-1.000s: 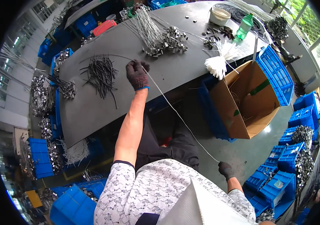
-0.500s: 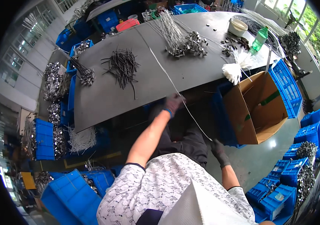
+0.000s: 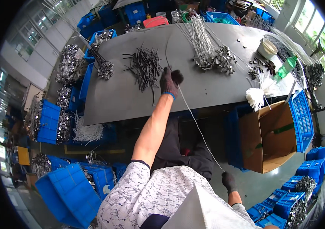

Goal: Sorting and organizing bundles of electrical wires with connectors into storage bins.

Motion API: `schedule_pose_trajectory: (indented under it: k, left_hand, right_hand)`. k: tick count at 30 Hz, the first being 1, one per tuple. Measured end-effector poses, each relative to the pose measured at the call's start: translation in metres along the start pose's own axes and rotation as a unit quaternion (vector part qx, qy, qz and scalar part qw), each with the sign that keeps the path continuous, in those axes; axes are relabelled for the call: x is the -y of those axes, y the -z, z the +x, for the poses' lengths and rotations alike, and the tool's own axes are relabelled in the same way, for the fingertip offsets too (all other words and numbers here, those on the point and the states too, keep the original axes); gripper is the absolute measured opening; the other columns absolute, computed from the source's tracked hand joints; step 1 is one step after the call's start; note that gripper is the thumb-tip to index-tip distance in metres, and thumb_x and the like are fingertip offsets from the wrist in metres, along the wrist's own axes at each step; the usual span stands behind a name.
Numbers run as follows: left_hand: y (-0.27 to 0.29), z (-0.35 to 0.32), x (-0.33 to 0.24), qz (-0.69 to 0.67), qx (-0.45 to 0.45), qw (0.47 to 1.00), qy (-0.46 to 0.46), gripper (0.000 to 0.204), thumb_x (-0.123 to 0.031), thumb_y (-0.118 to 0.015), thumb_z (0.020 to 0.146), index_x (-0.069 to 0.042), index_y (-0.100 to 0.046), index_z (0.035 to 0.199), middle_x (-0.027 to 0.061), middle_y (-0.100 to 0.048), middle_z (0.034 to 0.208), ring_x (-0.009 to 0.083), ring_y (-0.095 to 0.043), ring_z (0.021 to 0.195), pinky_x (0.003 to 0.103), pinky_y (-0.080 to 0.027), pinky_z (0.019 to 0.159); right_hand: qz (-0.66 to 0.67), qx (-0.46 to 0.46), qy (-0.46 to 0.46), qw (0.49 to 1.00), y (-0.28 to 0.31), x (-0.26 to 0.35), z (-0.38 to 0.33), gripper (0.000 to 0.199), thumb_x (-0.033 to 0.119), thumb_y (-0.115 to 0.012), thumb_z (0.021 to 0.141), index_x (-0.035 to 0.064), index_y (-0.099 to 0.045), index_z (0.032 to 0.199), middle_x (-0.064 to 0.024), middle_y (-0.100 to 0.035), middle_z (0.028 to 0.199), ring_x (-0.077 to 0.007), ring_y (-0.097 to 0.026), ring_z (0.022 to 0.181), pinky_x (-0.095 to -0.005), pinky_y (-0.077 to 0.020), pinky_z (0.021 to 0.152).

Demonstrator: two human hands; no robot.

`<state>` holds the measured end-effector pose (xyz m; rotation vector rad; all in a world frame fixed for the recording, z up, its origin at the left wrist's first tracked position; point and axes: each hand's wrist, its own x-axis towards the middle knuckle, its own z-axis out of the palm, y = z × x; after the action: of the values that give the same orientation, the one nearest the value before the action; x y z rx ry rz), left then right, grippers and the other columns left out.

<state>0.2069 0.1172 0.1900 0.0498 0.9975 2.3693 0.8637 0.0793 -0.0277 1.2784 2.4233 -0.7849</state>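
A long, thin whitish cable (image 3: 195, 118) runs from the table top through my left hand and down to my right hand. My left hand (image 3: 170, 81), in a dark glove with a blue cuff, is closed around it over the table, beside a pile of short black tubes or wires (image 3: 144, 65). My right hand (image 3: 229, 181), also in a dark glove, is low on the right past the table's front edge, closed at the cable's near end. Beyond my left hand, a bundle of whitish cables with metal ends (image 3: 204, 42) lies on the grey table (image 3: 120, 105).
An open cardboard box (image 3: 251, 139) stands right of my legs, against a blue crate (image 3: 301, 121). White ties (image 3: 259, 95), a green bottle (image 3: 287, 67) and a pale bowl (image 3: 267, 49) sit at the table's right. Blue bins (image 3: 69, 192) flank me on both sides.
My left hand has moved from the table's front edge forward over the table along the cable. My right hand is lower and slightly farther right. The whole view has shifted.
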Motion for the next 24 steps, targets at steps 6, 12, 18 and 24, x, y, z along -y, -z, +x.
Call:
schedule_pose_trajectory:
  k: [6, 12, 18, 24]
  left_hand:
    - [0.025, -0.013, -0.013, 0.113, 0.065, 0.991, 0.014, 0.016, -0.021, -0.071, 0.094, -0.007, -0.07, 0.104, 0.0074, -0.071, 0.086, 0.0222, -0.07, 0.074, 0.04, -0.061, 0.068]
    - [0.028, -0.026, 0.001, 0.143, 0.014, 0.99, -0.004, 0.013, -0.022, -0.07, 0.094, -0.009, -0.071, 0.097, 0.0031, -0.071, 0.084, 0.0179, -0.069, 0.073, 0.036, -0.06, 0.07]
    - [0.05, 0.008, -0.039, -0.009, -0.039, 0.999, -0.022, 0.015, -0.027, -0.07, 0.094, -0.013, -0.07, 0.099, 0.0018, -0.07, 0.089, 0.0169, -0.067, 0.078, 0.034, -0.056, 0.067]
    - [0.067, -0.04, -0.02, 0.265, -0.041, 0.963, 0.017, 0.015, -0.024, -0.068, 0.094, -0.009, -0.07, 0.095, 0.0047, -0.071, 0.081, 0.016, -0.067, 0.066, 0.033, -0.056, 0.061]
  right_hand:
    - [0.129, -0.093, -0.013, 0.987, 0.004, 0.032, 0.009, 0.028, 0.012, -0.054, 0.092, 0.0001, -0.065, 0.115, -0.0264, -0.069, 0.105, -0.0437, -0.065, 0.099, -0.0467, -0.0514, 0.083]
    - [0.222, -0.096, 0.006, 0.97, -0.01, 0.02, 0.044, 0.027, 0.01, -0.049, 0.092, 0.0012, -0.062, 0.114, -0.0103, -0.067, 0.089, -0.0244, -0.064, 0.078, -0.0347, -0.05, 0.068]
    - [0.48, 0.046, -0.118, 0.868, -0.001, 0.019, 0.014, 0.022, 0.015, -0.054, 0.095, 0.007, -0.06, 0.114, -0.004, -0.06, 0.086, -0.0152, -0.056, 0.064, -0.032, -0.0458, 0.055]
    - [0.493, 0.03, -0.13, 0.86, 0.0, 0.032, 0.002, 0.021, 0.02, -0.057, 0.097, 0.0074, -0.06, 0.114, -0.0059, -0.061, 0.089, -0.0165, -0.057, 0.063, -0.0329, -0.0467, 0.054]
